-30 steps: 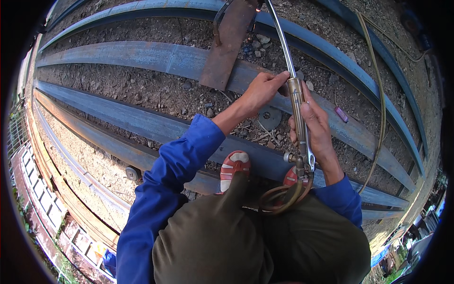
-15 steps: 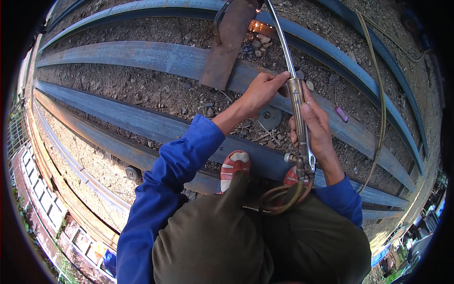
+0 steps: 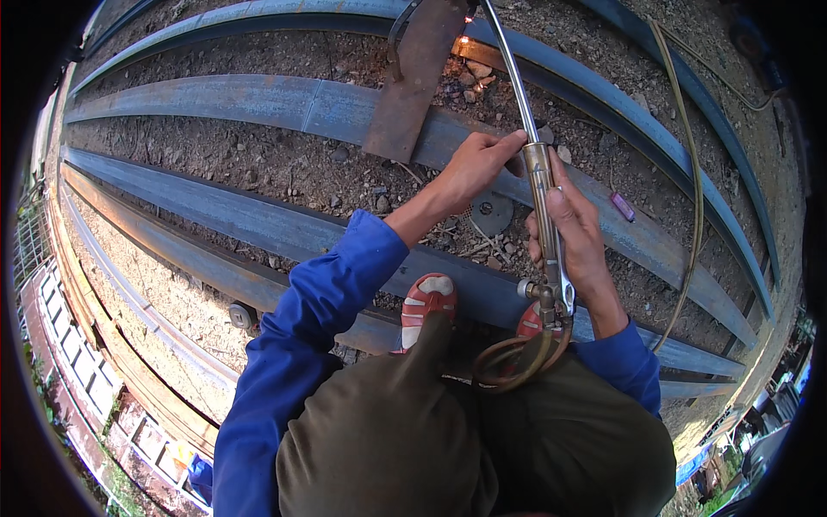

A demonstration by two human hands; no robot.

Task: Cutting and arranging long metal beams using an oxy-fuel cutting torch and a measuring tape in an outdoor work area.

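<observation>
A long metal cutting torch (image 3: 537,172) runs away from me, its bright tube reaching the far steel beam. My right hand (image 3: 573,226) is wrapped round its brass handle. My left hand (image 3: 482,165) is closed on the front of the handle, thumb at the base of the tube. Sparks and an orange glow (image 3: 466,41) show on the beam near the torch's far end; the tip itself is at the picture's top edge. Beside it a rusty flat plate (image 3: 413,90) lies across the beams, with a dark clamp (image 3: 395,47) along its left edge. Hoses (image 3: 508,366) loop from the handle over my lap.
Several long steel beams (image 3: 215,99) lie side by side on stony soil. A grey disc (image 3: 492,214) lies between two of them. A purple lighter (image 3: 622,207) rests on a beam at right. A hose (image 3: 689,172) crosses the beams there. My shoe (image 3: 428,302) stands near the middle.
The torch and both hands stay almost in place. The sparks near the tip have shifted, with more glowing specks on the stones below the beam.
</observation>
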